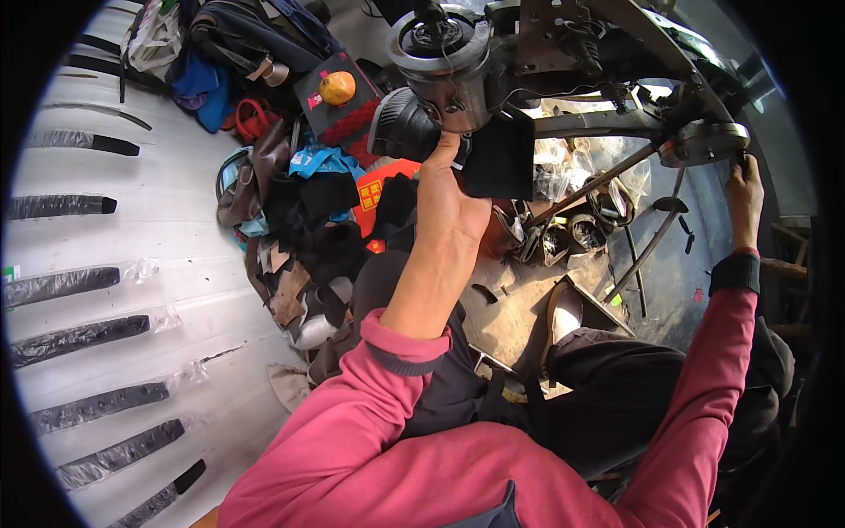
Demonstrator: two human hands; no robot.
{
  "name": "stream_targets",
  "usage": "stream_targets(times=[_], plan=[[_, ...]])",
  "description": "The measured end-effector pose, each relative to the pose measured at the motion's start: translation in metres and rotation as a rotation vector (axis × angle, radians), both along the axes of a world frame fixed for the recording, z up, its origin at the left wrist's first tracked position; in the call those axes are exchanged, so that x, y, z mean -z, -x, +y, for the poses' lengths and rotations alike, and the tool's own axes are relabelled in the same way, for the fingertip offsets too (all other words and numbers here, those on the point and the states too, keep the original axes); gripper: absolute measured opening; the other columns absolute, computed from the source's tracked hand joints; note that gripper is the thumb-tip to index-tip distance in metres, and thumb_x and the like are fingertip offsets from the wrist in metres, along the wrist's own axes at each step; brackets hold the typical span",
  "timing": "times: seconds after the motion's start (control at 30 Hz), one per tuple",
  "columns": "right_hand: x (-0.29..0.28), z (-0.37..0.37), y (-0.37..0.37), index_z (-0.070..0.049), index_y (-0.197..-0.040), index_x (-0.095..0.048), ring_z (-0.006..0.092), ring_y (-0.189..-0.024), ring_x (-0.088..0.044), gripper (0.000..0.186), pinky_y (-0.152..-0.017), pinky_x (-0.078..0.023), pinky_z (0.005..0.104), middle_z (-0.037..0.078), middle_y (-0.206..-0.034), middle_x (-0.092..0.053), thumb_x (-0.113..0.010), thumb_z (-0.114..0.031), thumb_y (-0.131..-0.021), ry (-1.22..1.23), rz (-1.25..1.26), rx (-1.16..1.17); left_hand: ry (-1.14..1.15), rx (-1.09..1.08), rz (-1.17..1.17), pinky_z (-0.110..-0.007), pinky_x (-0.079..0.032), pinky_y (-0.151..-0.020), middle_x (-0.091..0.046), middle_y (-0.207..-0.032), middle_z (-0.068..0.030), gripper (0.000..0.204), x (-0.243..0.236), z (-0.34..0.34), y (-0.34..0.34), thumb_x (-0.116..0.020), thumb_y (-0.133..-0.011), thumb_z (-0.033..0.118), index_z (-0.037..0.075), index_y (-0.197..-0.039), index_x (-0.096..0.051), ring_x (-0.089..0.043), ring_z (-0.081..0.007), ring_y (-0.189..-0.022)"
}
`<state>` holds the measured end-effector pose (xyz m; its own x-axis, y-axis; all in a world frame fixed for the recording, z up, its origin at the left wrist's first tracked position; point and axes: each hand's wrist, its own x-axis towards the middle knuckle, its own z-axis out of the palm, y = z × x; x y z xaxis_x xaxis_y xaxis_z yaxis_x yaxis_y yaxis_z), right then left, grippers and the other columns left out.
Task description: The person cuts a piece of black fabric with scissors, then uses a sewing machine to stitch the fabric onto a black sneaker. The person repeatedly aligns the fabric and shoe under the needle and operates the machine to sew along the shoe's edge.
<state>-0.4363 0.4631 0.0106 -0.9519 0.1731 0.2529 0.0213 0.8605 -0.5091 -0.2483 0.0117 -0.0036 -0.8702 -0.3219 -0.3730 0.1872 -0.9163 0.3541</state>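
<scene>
My left hand (449, 198) holds a black shoe (392, 123) with a flat black panel (497, 163) directly beneath the metal cylinder (444, 84) of a dark machine, thumb raised against it. The fingers are mostly hidden behind these pieces. At the right, my right hand (744, 189) has its fingers curled on the rim of a round metal wheel (704, 141) on the machine's arm.
Strips in plastic (79, 334) lie in rows on a white surface at left. A cluttered pile holds black cloth (308, 202), bags and a box (326, 123) with an orange fruit. Below the machine are tins (588, 233), metal rods and my foot (563, 312).
</scene>
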Motion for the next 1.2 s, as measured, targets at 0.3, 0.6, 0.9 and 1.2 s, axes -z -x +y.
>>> stream_targets(times=[0.3,0.6,0.9,1.2], plan=[[0.075,-0.063,-0.046,-0.006,-0.128,-0.06,0.028,-0.068,-0.07,0.037,-0.067,-0.053,0.0439,0.015,-0.08,-0.069,-0.059,-0.033,-0.104,0.03,-0.362,-0.258,-0.004,0.017,0.099,-0.043,-0.053,-0.113,-0.069,-0.133,-0.008,0.031,0.008,0.0,0.0,-0.065,-0.105,0.017,0.007,-0.134,-0.062,-0.068,-0.0246,-0.122],[0.014,-0.111,-0.074,-0.002,-0.116,-0.064,0.0123,-0.059,-0.06,0.029,-0.056,-0.047,0.0296,0.002,-0.071,-0.06,-0.062,-0.028,-0.105,0.396,-0.398,-0.354,-0.018,-0.009,0.056,-0.044,-0.055,-0.11,-0.069,-0.132,-0.008,0.03,-0.001,0.004,0.0,-0.064,-0.106,0.02,0.007,-0.133,-0.061,-0.068,-0.0262,-0.121],[-0.026,-0.02,-0.012,-0.007,-0.112,-0.067,0.0143,-0.069,-0.061,0.027,-0.065,-0.049,0.0306,0.004,-0.078,-0.063,-0.057,-0.031,-0.108,0.074,0.051,-0.058,-0.025,-0.056,-0.012,-0.049,-0.052,-0.113,-0.07,-0.131,-0.0122,0.027,-0.002,0.006,0.004,-0.057,-0.109,0.019,0.005,-0.131,-0.062,-0.068,-0.0302,-0.122],[0.06,-0.06,-0.039,-0.003,-0.124,-0.061,0.0146,-0.052,-0.058,0.033,-0.052,-0.048,0.031,0.005,-0.069,-0.06,-0.062,-0.03,-0.106,0.257,-0.412,-0.194,-0.031,-0.062,0.001,-0.048,-0.052,-0.114,-0.07,-0.132,-0.0115,0.027,-0.004,0.007,0.004,-0.056,-0.109,0.017,0.004,-0.132,-0.061,-0.068,-0.0297,-0.122]])
